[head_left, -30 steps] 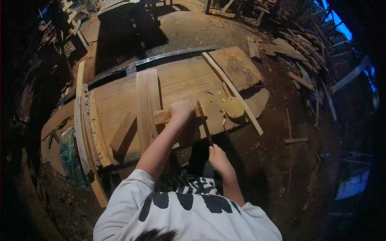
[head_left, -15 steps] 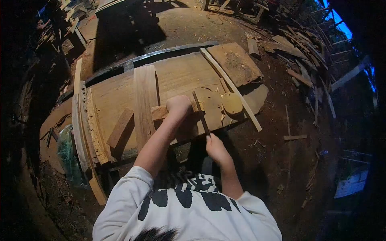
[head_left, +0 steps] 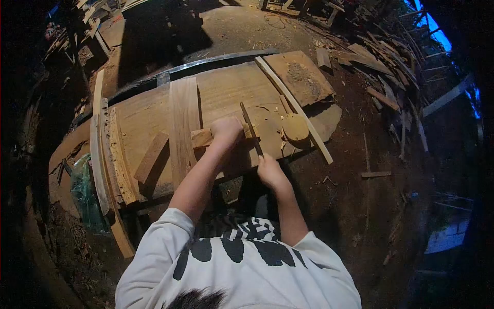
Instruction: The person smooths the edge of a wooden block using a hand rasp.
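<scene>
My left hand is closed over a short wooden block, pressing it down on the broad wooden workbench. Held at its near end by my right hand, a long, narrow, dark file-like tool lies across the block's right end, just right of my left fist. Left of the block, a wide pale plank runs across the bench. Farther left rests another wooden block, set at a slant.
A round yellowish wooden piece sits on the right, beside a long pale strip. Several narrow boards line the bench's left end, near a green plastic bag. Scrap wood is heaped at the far right.
My right hand has pushed the tool forward, away from my body and slightly left, across the block. My left hand keeps its grip. The whole view has shifted a little.
</scene>
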`<state>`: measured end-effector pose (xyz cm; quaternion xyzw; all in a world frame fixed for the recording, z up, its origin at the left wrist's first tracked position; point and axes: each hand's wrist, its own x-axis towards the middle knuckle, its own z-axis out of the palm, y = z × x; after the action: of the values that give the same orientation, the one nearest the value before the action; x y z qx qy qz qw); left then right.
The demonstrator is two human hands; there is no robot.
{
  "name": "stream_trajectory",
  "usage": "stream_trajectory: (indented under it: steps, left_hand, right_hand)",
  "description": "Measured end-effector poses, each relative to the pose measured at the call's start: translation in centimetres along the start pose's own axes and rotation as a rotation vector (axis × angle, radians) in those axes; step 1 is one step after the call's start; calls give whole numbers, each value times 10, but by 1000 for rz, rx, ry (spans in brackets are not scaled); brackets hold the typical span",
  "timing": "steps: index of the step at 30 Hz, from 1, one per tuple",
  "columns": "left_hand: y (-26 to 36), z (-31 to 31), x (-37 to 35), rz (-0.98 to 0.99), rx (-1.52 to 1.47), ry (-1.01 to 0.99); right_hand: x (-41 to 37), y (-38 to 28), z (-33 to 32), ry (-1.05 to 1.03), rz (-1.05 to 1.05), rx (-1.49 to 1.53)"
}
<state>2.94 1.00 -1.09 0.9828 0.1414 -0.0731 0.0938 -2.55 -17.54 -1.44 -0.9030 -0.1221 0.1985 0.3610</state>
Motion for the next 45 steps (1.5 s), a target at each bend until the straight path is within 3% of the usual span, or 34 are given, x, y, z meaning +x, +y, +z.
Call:
stream_trajectory:
  steps: [4, 6, 9, 13, 19, 23, 31, 33, 40, 45]
  left_hand:
    - [0, -4, 2, -62, -94, 2]
    - [1, 2, 3, -92, -48, 3]
    - [-2, 14, 5, -58, -67, 105]
    - [0, 2, -6, 6, -68, 61]
    - [3, -6, -8, -67, -120, 7]
    - [0, 6, -2, -56, -106, 96]
    - [1, 13, -4, -15, -51, 160]
    - [4, 4, -11, -79, -98, 150]
    - [2, 9, -3, -108, -106, 168]
    - [4, 6, -12, -76, -152, 187]
  right_hand:
    - [-53, 23, 0, 39, 13, 13]
    - [-65, 21, -2, -9, 127, 27]
    - [-30, 12, 3, 31, 17, 67]
    - [34, 2, 14, 46, -78, -16]
    - [-37, 20, 10, 42, 32, 46]
    - [-77, 11, -2, -25, 138, 74]
    - [28, 1, 15, 64, -39, 28]
    - [24, -4, 12, 43, -71, 37]
    - [-59, 8, -6, -10, 110, 0]
    - [1, -8, -1, -5, -1, 40]
